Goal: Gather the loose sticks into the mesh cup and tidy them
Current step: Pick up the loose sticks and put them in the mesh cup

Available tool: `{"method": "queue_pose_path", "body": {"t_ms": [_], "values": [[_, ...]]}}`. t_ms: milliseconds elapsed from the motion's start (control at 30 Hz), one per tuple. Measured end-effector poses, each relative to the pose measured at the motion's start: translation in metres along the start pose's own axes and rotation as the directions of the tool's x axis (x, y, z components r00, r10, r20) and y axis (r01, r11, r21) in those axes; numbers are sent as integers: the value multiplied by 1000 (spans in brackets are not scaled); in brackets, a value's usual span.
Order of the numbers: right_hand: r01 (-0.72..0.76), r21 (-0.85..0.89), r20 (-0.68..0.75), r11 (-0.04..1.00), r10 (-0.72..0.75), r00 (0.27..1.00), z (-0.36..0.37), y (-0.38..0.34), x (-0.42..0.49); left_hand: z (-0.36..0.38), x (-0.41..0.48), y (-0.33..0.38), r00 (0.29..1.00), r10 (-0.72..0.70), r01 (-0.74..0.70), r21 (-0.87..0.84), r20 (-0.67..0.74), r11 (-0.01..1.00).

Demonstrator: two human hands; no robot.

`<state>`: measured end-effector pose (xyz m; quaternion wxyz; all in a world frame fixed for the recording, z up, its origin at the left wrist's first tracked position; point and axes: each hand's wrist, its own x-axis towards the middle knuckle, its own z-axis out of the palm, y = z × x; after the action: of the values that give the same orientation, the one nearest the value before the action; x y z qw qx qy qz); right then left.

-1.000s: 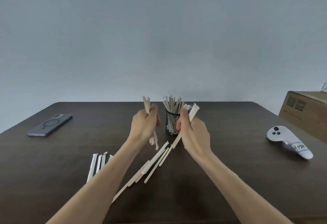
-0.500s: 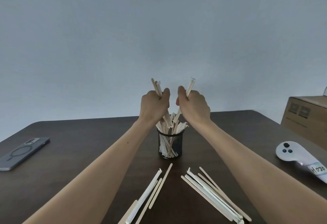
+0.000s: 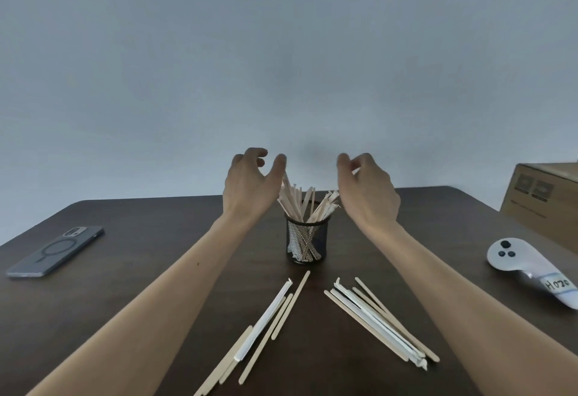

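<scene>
A black mesh cup stands at the middle of the dark table, and several wooden and paper-wrapped sticks fan out of its top. My left hand hovers just left of the stick tops, fingers spread, holding nothing. My right hand hovers just right of them, also empty with fingers apart. Two loose groups lie on the table in front of the cup: a left pile of sticks and a right pile of sticks.
A grey phone lies face down at the left of the dark table. A white controller with a handwritten label rests at the right, and a cardboard box stands behind it.
Both hands held sticks above the cup half a second ago. Those sticks now stand in the cup, and both hands have let go and spread apart to either side.
</scene>
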<state>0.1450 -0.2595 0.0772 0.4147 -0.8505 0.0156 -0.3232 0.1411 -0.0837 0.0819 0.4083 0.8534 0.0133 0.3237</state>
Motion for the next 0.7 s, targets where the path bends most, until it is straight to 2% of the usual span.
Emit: {"method": "queue_pose_path", "body": {"t_ms": [67, 133, 233, 300, 367, 533, 633, 700], "values": [[-21, 57, -51, 998, 24, 998, -8, 3, -21, -17, -15, -8, 1000, -26, 26, -12, -10, 1000], [-40, 76, -22, 996, 42, 999, -11, 5, -49, -34, -35, -17, 996, -83, 83, 0, 36, 997], [-74, -17, 205, 997, 76, 976, -6, 5, -95, -57, -69, -41, 970, -177, 151, 156, 168, 976], [-64, -108, 360, 992, 99, 928, 3, 5, -120, -69, -90, -55, 941, -226, 149, 293, 251, 944], [-31, -148, 447, 989, 95, 889, 7, 0, -147, -86, -114, -67, 927, -254, 125, 412, 275, 903], [48, -280, 553, 959, 120, 824, 9, -18, -191, -136, -154, -79, 943, -286, 98, 679, 171, 728], [166, -378, 598, 911, 103, 795, 10, -28, -205, -153, -164, -80, 893, -388, 44, 812, 230, 582], [256, -437, 629, 862, 89, 773, 12, -34, -212, -153, -169, -83, 847, -442, -13, 843, 295, 537]]}}
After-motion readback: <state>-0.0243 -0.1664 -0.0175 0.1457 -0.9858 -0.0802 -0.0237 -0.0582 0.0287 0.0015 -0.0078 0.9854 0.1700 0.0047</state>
